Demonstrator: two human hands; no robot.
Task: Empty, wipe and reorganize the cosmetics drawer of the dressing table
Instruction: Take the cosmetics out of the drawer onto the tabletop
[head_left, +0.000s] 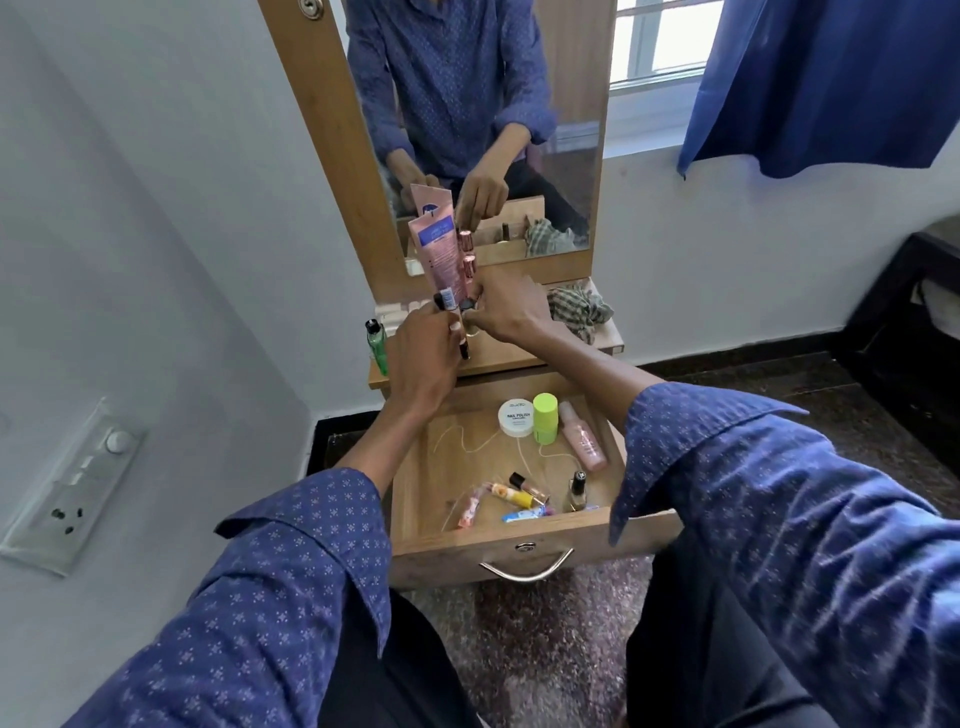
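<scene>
Both hands are raised over the wooden counter (519, 358) of the dressing table, close together in front of the mirror (545, 130). The left hand (423, 358) is clamped around a slim dark-capped tube (457, 332), which points down past its fingers. The right hand (506, 312) pinches a small dark cap-like item (466, 305); what it is cannot be told. A tall pink tube (439, 254) stands just beyond the hands, with two small pink-capped bottles (467, 254) beside it. A green bottle (376, 343) stands at the counter's left edge, and a checked cloth (579, 309) lies bunched at the right.

The drawer (415, 493) below is pulled open towards the person. Inside, at the far right, sit a white nail-polish jar (516, 417), a lime-green container (544, 417) and a pink spray bottle (584, 436). Near the front lie a yellow-tipped tube (511, 493), a nail polish bottle (576, 491), a blue sachet (524, 513) and a clear packet (470, 506).
</scene>
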